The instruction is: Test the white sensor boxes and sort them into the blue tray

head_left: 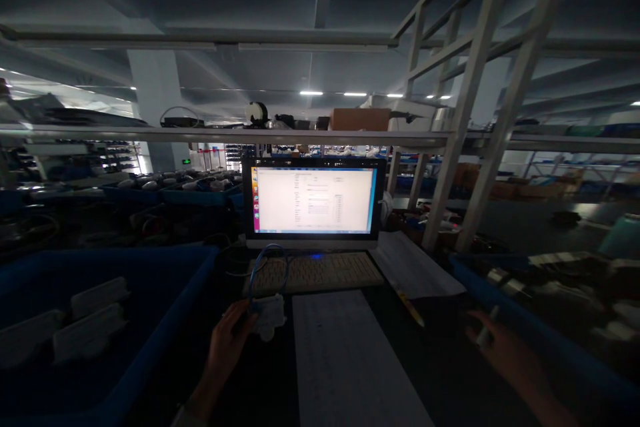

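left grip (232,328), the person's own left hand, was closed with thumb and fingers on the left side of a white device (271,317), around the middle of the dark desk (267,380). right grip (503,350), toward the desk's right edge, was curled on a pale pen-like stick (486,330); blur hid its exact kind.

a snag seemed the likeliest trouble: a blue cable (255,265) rose beside the left fingers and looped over the keyboard (320,271), so a tug on the device could have strained the cable or dragged it across the keys. whether the cable was joined to the device could not be told, as the fingers covered that spot. being held on one side only, the device might also have tipped or slipped. dim light could have caused a misreading of the white sheet (350,360), which ran toward the desk's near edge.

relative to the left grip, the device lay right of the fingertips, most of its face uncovered, its free side just beside the sheet but not touching it. a lit monitor (314,203) stood toward the far edge; a blue bin (175,307) with similar white devices (90,333) sat by the left edge.
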`<action>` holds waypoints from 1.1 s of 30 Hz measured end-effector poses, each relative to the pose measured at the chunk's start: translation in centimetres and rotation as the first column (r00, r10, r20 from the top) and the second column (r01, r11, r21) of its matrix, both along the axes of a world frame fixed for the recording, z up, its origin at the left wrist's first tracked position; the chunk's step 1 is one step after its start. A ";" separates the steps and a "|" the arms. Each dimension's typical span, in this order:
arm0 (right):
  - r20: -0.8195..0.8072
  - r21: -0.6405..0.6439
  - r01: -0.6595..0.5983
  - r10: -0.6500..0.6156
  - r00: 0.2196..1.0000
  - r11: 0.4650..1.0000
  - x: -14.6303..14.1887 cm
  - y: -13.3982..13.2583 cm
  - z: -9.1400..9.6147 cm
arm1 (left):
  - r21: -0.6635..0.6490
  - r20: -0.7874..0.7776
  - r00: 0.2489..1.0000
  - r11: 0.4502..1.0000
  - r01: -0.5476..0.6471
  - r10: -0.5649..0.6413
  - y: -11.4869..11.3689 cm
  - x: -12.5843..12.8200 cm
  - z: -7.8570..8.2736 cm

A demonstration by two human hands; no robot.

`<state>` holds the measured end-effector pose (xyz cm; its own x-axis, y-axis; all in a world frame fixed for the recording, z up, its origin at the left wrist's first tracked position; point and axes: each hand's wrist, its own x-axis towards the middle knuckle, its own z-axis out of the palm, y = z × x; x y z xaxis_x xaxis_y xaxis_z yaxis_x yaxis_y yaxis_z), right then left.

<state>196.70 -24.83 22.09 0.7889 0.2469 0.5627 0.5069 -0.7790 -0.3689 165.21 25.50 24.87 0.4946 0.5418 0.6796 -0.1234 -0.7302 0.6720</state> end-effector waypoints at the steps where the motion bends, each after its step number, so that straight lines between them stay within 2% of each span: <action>1: 0.004 0.003 -0.006 0.006 1.000 1.000 0.0 0.0 0.0 | -0.002 -0.003 1.000 1.000 0.001 -0.001 0.0 0.0 0.0; 10: 0.062 0.007 0.001 -0.002 0.998 1.000 0.1 -0.1 -0.2 | -0.014 -0.037 0.999 1.000 0.004 -0.004 0.0 -0.2 0.0; 18: 0.030 0.036 -0.014 0.013 0.999 0.999 0.7 -0.3 -0.8 | -0.013 -0.046 0.999 1.000 0.004 -0.004 -0.2 -0.3 0.4; 25: 0.018 0.079 -0.032 0.031 0.999 0.996 0.7 -0.2 -0.5 | -0.015 -0.045 0.999 1.000 -0.006 0.005 0.1 -0.1 -0.1; 33: 0.013 0.012 -0.005 0.005 1.000 1.000 0.9 -0.7 -0.8 | -0.001 -0.015 1.000 1.000 0.004 -0.004 -0.3 -0.2 0.3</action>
